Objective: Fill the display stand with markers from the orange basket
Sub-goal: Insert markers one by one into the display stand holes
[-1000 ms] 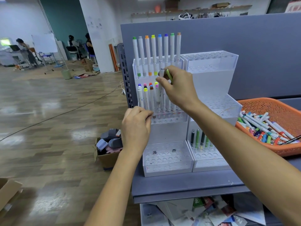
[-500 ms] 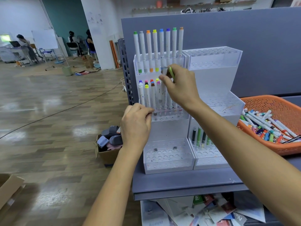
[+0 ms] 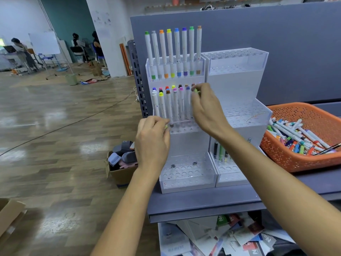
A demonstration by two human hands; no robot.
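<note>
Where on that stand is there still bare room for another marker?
Bare: the right stand's top tier and mid tier, plus most of the left stand's bottom tier. Crowded: the left stand's top row and its second row, where the right hand pinches a green-capped marker.

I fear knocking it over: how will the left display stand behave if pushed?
Probably stiff: the display stand looks like rigid clear plastic. It may tip, since the tall markers load its top tier; the left hand gripping the middle tier seems to steady it. It could also slide on the smooth shelf.
</note>
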